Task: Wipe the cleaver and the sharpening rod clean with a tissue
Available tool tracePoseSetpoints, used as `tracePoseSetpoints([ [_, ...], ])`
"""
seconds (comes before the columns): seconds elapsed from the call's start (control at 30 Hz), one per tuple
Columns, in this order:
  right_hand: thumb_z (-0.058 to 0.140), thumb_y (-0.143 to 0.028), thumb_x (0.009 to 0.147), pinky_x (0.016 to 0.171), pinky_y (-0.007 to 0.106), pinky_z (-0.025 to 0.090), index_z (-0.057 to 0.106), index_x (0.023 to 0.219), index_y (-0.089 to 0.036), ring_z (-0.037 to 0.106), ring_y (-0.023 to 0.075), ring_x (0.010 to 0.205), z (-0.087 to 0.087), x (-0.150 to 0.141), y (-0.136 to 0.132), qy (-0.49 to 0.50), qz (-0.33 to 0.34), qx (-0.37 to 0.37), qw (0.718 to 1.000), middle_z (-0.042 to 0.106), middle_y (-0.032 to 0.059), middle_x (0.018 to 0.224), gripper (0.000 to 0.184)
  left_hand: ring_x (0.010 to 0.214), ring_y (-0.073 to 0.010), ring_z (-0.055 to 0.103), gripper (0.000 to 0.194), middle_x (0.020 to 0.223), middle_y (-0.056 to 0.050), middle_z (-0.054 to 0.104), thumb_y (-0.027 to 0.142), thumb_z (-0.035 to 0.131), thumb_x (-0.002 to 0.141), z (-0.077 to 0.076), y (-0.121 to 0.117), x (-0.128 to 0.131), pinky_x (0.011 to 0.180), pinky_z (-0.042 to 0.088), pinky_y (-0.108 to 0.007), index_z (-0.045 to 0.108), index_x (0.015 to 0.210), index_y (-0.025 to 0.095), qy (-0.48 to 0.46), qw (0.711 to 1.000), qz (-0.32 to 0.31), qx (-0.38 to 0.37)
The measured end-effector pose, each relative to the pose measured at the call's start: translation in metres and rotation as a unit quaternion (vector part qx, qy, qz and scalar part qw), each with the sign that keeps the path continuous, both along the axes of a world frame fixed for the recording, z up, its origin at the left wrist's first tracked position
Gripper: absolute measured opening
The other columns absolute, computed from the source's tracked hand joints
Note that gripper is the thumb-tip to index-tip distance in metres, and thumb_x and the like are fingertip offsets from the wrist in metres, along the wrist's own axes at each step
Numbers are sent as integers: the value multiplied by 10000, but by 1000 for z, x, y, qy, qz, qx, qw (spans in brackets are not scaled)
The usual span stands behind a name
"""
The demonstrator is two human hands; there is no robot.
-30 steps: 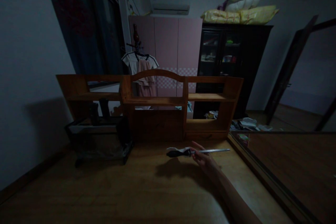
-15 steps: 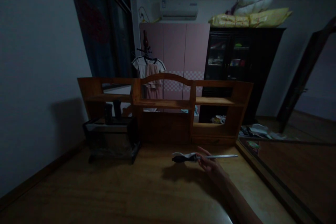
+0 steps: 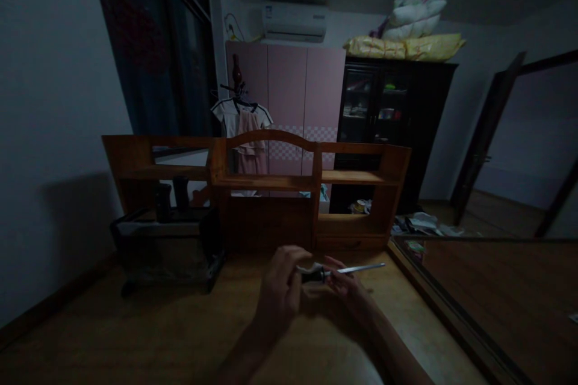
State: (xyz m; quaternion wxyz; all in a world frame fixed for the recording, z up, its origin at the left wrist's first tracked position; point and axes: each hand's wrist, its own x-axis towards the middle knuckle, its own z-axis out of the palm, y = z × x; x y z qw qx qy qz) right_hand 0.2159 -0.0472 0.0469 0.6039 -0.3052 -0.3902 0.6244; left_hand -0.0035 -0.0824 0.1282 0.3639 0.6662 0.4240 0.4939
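Note:
A long metal rod with a black handle (image 3: 312, 277) lies across my right hand (image 3: 350, 289), its shiny shaft pointing right. The fingers of that hand are closed around it near where shaft and handle meet. Along the top of the handle is a small whitish piece (image 3: 309, 268), too dim to name. My left hand (image 3: 280, 283) is at the handle's end, its fingers arched above and its thumb lower down, with a gap between them. Whether it touches the handle cannot be made out. Both hands are above the wooden tabletop (image 3: 244, 319).
On the left stands a dark box-like holder (image 3: 162, 252) with two black upright pieces (image 3: 163, 203). A wooden shelf unit (image 3: 271, 181) runs along the back of the table. A raised edge (image 3: 433, 295) borders the right side. Wardrobe (image 3: 286, 84) and dark cabinet (image 3: 397, 90) stand beyond.
My left hand has come into view and reached the handle's end. The rod tilts slightly more, its tip higher. The whole view has turned a little to the right.

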Motion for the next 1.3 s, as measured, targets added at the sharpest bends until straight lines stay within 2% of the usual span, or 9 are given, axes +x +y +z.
tracePoseSetpoints([
  [0.13, 763, -285, 666, 769, 315, 500, 616, 1097, -192, 651, 167, 785, -2, -2, 2, 13, 2, -23, 1000, 696, 76, 1030, 465, 1171, -276, 486, 378, 1232, -79, 545, 415, 451, 878, -19, 40, -16, 1008, 362, -339, 538, 1188, 217, -3, 994, 81, 75],
  [0.33, 721, -240, 722, 749, 273, 488, 616, 1106, -203, 648, 145, 778, -8, -4, 4, 15, 39, -15, 999, 698, 76, 1031, 400, 997, -226, 610, 460, 1120, -81, 635, 492, 523, 837, -61, 45, -12, 855, 467, -305, 542, 1198, 207, -2, 998, -67, 1],
  [0.47, 740, -256, 695, 734, 290, 495, 649, 1051, -230, 647, 167, 770, -12, -3, 9, 9, 24, -30, 999, 708, 66, 993, 368, 878, -219, 646, 491, 950, -68, 681, 546, 552, 803, -66, 42, -8, 768, 480, -271, 581, 1127, 178, -50, 992, -88, -71],
  [0.57, 749, -289, 680, 744, 331, 505, 665, 1032, -258, 647, 194, 776, -11, -3, 10, -9, 7, -44, 999, 702, 57, 1007, 363, 952, -239, 626, 465, 1025, -72, 673, 522, 565, 798, -68, 43, -10, 800, 480, -289, 594, 1114, 182, -78, 986, -120, -85],
  [0.7, 737, -337, 697, 779, 354, 505, 673, 1028, -263, 644, 214, 830, -10, -1, 11, -3, -7, -39, 999, 684, 67, 1056, 346, 1001, -269, 602, 606, 1111, -54, 660, 358, 784, 594, -68, 38, -12, 838, 486, -314, 601, 1154, 217, -20, 989, -123, -79],
  [0.9, 720, -293, 729, 805, 297, 510, 651, 1067, -244, 627, 198, 944, -13, 3, 13, 17, -19, -49, 998, 667, 58, 1093, 348, 1020, -260, 599, 306, 1085, -61, 674, 341, 585, 799, -69, 31, -12, 916, 441, -328, 668, 1072, 232, 60, 996, -62, -23],
  [1.0, 696, -263, 753, 801, 268, 509, 634, 1092, -231, 619, 189, 982, -9, 2, 12, 19, -9, -51, 998, 656, 61, 1131, 346, 1053, -268, 584, 325, 1101, -77, 664, 302, 618, 760, -74, 37, -12, 913, 443, -325, 667, 1065, 201, 28, 999, -17, -24],
  [1.1, 671, -214, 764, 820, 262, 499, 616, 1098, -216, 613, 185, 1013, -4, 1, 9, 30, 8, -38, 999, 640, 73, 1177, 338, 1030, -258, 594, 349, 1097, -74, 664, 236, 639, 717, -79, 45, -14, 882, 458, -309, 666, 1059, 172, -34, 996, -70, -35],
  [1.3, 720, -168, 712, 890, 305, 479, 608, 949, -224, 628, 184, 996, 2, -1, 3, 69, -7, -45, 997, 669, 65, 1131, 268, 843, -248, 643, 332, 915, -93, 701, 332, 696, 695, -97, 60, -18, 721, 488, -296, 668, 939, 108, -175, 961, -86, -199],
])
